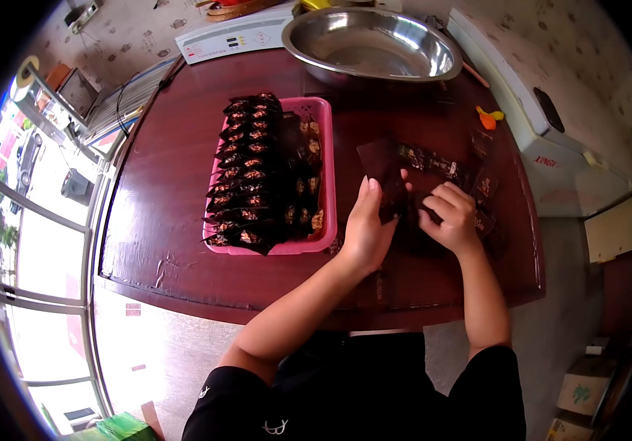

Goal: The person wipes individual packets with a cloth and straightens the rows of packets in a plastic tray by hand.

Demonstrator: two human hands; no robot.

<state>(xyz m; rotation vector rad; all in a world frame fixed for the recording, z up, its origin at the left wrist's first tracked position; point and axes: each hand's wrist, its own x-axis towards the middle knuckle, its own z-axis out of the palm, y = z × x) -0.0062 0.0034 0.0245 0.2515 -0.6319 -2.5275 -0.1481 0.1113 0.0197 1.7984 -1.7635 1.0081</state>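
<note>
My left hand (367, 226) is closed around a dark packet (380, 162), its thumb pressed along the near face. Just to the right, my right hand (451, 214) has its fingers curled in a pinch; whether anything is between them is hidden. Flat black packets with printed fronts (437, 163) lie loose on the table behind and beside my right hand. Left of my hands stands a pink plastic basket (326, 140). Rows of filled black packets (251, 163) overlap along its left side, and brown clustered pieces (317, 220) show at its right side.
The dark red wooden table (172, 213) carries a large steel basin (375, 62) at the back. A white appliance with a button panel (238, 40) stands behind the basket. Small orange and yellow items (488, 119) lie near the right edge, beside a white chest-like unit (551, 140).
</note>
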